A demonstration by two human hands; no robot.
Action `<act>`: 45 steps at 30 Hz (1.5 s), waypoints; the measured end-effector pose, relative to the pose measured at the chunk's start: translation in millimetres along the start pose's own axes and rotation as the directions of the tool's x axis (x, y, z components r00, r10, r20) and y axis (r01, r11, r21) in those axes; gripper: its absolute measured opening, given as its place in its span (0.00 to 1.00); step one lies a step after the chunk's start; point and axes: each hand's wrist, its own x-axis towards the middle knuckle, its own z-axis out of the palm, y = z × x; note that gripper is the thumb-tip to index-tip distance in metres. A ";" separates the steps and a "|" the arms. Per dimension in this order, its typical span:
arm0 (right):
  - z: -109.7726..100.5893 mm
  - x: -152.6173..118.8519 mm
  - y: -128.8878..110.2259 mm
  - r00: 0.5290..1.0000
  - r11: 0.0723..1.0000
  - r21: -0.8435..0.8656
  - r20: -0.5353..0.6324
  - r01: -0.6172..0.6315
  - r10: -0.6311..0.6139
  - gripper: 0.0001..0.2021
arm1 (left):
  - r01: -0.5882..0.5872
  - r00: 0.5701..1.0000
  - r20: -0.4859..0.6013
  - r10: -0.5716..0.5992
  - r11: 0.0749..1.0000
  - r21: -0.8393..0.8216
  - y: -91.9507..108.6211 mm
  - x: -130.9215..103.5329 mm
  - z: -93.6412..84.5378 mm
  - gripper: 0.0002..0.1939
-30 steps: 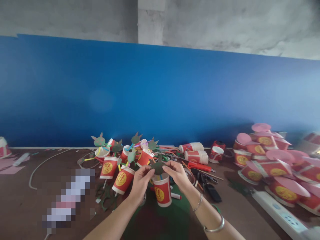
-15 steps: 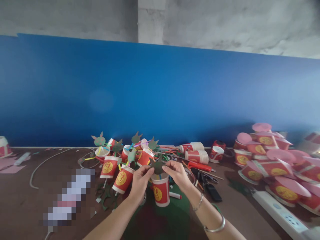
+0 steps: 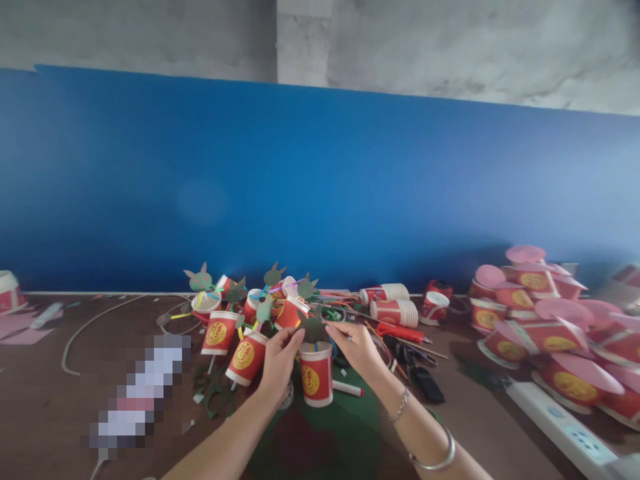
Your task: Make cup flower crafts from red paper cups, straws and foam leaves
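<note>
Between my hands is a dark green paper animal head [image 3: 313, 329] with pointed ears. My left hand [image 3: 281, 363] pinches its left edge, and my right hand [image 3: 356, 348] pinches the right edge. Directly below it is a red and white paper cup [image 3: 317, 377] with a yellow emblem, nearly upright. A bit of blue and yellow strip shows at the cup's rim, under the head. To the left, several similar cups [image 3: 247, 358] carry green animal heads [image 3: 199, 277] on coloured strips.
A white marker [image 3: 349, 388] with a red end lies right of the cup. Beyond are a red-handled tool [image 3: 400, 333], black keys or fob [image 3: 427, 383] and stacked cups [image 3: 393, 313]. Cups with pink paper discs [image 3: 555, 343] are piled at right, near a white power strip [image 3: 560, 427].
The cup has shifted slightly left and up and sits straighter. Both hands keep their pinch on the paper head, which has moved a little left with the left hand.
</note>
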 end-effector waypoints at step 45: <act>8.9 -5.8 -1.2 0.994 0.999 -0.012 0.106 0.031 -0.029 0.11 | -0.030 0.999 0.036 0.027 0.997 0.068 0.2 -2.8 1.2 0.12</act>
